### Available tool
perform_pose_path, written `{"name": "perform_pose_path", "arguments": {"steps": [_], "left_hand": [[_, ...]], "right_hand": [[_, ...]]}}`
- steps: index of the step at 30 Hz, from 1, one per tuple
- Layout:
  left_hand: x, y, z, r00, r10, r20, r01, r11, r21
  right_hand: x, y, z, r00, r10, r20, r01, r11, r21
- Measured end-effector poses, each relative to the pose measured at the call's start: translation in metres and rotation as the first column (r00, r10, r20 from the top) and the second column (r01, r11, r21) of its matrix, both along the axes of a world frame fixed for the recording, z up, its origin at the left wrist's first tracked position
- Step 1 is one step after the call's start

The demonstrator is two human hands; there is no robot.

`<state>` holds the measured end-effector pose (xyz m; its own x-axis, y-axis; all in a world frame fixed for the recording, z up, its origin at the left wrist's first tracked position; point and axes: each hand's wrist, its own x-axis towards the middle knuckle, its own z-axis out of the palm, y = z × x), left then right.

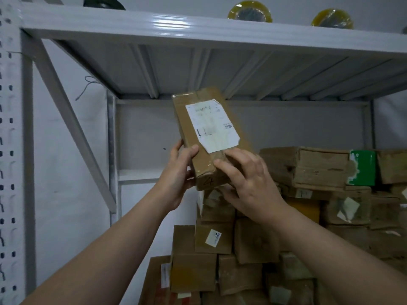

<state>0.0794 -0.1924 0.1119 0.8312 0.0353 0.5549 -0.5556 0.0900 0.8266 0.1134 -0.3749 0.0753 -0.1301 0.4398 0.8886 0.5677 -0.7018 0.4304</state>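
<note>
A taped brown cardboard parcel (199, 155) with a white shipping label (212, 126) is held up in the air, tilted, in front of the shelf bay. My left hand (179, 172) grips its lower left edge, thumb on the front face. My right hand (246, 183) holds the lower right corner, fingers spread over the front and the bottom end. A handwritten mark shows on the parcel's bottom end. The parcel hovers just above the top of the box pile.
A pile of several cardboard boxes (242, 249) fills the lower right of the white metal rack, with a green box (362, 167) among them. The upper shelf (198, 25) carries yellow tape rolls (250, 11). A perforated upright (8, 150) and diagonal brace stand at left.
</note>
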Motion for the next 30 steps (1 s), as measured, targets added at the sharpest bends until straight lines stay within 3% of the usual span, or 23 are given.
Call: {"name": "perform_pose_path", "arguments": {"steps": [2, 4, 5, 8, 9, 10, 14, 22, 30], "left_hand": [[-0.001, 0.011, -0.002, 0.998, 0.023, 0.052, -0.022, 0.999, -0.025], [-0.006, 0.02, -0.004, 0.996, 0.032, 0.087, -0.028, 0.999, -0.046], [-0.008, 0.023, -0.006, 0.993, 0.035, 0.11, -0.03, 0.999, -0.045], [-0.016, 0.03, -0.01, 0.98, 0.03, 0.198, -0.032, 0.999, 0.009], [-0.018, 0.033, -0.012, 0.974, 0.033, 0.223, -0.04, 0.999, 0.025], [-0.019, 0.034, -0.013, 0.968, 0.05, 0.246, -0.06, 0.998, 0.03], [-0.025, 0.037, -0.018, 0.949, 0.103, 0.298, -0.101, 0.995, -0.022], [-0.033, 0.047, -0.024, 0.947, 0.15, 0.284, -0.138, 0.988, -0.061], [-0.046, 0.05, -0.034, 0.94, 0.193, 0.282, -0.227, 0.969, 0.093]], "right_hand": [[-0.01, 0.003, 0.002, 0.976, 0.127, -0.178, -0.122, 0.992, 0.04], [-0.022, 0.008, 0.006, 0.858, 0.343, -0.381, -0.27, 0.934, 0.232], [-0.029, 0.012, 0.01, 0.755, 0.476, -0.451, -0.333, 0.871, 0.361], [-0.041, 0.022, 0.023, 0.329, 0.77, -0.547, -0.396, 0.638, 0.66], [-0.043, 0.025, 0.025, 0.236, 0.798, -0.555, -0.392, 0.601, 0.697], [-0.042, 0.027, 0.025, 0.2, 0.809, -0.553, -0.394, 0.583, 0.711], [-0.045, 0.041, 0.018, 0.194, 0.844, -0.499, -0.42, 0.531, 0.736], [-0.051, 0.058, 0.017, 0.189, 0.842, -0.505, -0.442, 0.532, 0.722], [-0.054, 0.077, 0.004, 0.129, 0.868, -0.479, -0.45, 0.482, 0.752]]}}
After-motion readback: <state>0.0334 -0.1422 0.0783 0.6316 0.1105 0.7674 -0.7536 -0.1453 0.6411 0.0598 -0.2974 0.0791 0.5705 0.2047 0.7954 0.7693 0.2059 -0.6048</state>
